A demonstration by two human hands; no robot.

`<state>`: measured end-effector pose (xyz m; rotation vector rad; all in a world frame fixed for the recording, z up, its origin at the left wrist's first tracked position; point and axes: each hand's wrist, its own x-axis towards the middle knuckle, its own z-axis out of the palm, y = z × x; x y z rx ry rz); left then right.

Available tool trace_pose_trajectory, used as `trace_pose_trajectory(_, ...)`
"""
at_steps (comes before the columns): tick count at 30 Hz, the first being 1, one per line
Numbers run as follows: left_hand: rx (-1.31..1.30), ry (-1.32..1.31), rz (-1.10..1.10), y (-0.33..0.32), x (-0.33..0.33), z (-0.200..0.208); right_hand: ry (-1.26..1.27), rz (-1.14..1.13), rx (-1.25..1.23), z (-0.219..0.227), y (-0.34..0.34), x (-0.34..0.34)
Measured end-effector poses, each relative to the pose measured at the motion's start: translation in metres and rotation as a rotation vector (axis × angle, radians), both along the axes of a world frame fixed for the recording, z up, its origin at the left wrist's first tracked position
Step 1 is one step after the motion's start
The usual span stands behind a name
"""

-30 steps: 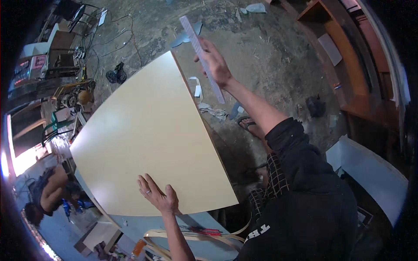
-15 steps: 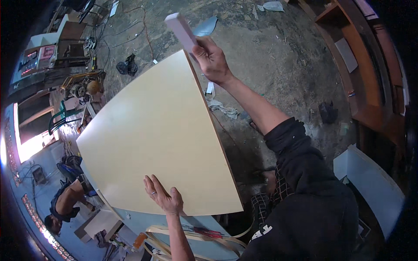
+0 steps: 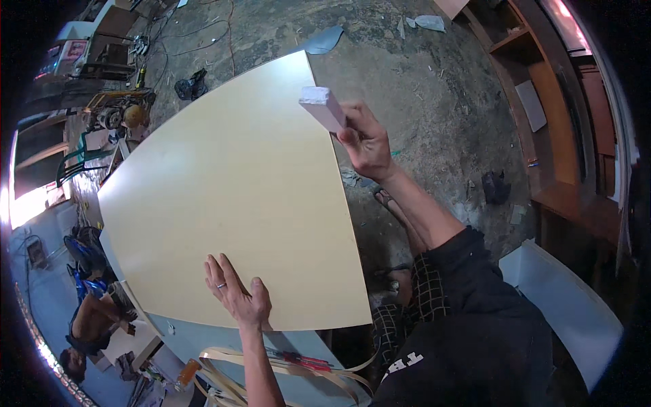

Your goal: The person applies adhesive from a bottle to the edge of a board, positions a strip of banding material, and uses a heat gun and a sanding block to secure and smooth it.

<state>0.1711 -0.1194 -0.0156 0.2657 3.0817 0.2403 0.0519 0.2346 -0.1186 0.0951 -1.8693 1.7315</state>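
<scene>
A large cream panel [image 3: 237, 197] lies in front of me, its long right edge running away from me. My left hand [image 3: 239, 292] rests flat near the panel's near edge, fingers spread, a ring on one finger. At the right edge, my right hand [image 3: 366, 139] is wrapped around a pale lilac rectangular block [image 3: 324, 108]. The block's rough white end points up and to the left, over the panel's border. Whether the block touches the edge is hidden by the hand. Beneath the panel is a light blue surface [image 3: 298, 342].
Cream edging strips [image 3: 217, 356], a red-handled tool [image 3: 305, 361] and an orange bottle [image 3: 188, 372] lie close to my left forearm. Another person [image 3: 91, 319] crouches at the far left. Brown shelving [image 3: 563, 136] stands right, and a white board [image 3: 569, 298] sits lower right.
My right hand has drawn the block nearer to me along the panel's right edge, and the block's end now faces me more. My left hand has stayed flat on the panel.
</scene>
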Motion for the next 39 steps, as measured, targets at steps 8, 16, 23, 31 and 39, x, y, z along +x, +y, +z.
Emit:
trace_pose_trajectory(8,0.028,0.012,-0.003,0.002,0.002,0.005,-0.189,0.141,-0.584,0.002,0.011,-0.029)
trace_pose_trajectory(16,0.046,0.002,0.026,-0.001,0.0,0.001,-0.082,-0.113,-0.095,-0.008,0.041,-0.09)
trace_pose_trajectory(23,0.046,0.014,0.056,-0.001,0.003,0.001,0.102,-0.332,0.21,-0.002,0.004,-0.08)
trace_pose_trajectory(31,0.04,0.004,0.052,-0.003,0.002,0.002,0.087,-0.329,0.278,0.0,-0.004,-0.042)
trace_pose_trajectory(39,0.05,0.008,0.039,-0.004,0.002,0.0,-0.005,-0.225,0.001,0.003,0.015,-0.068)
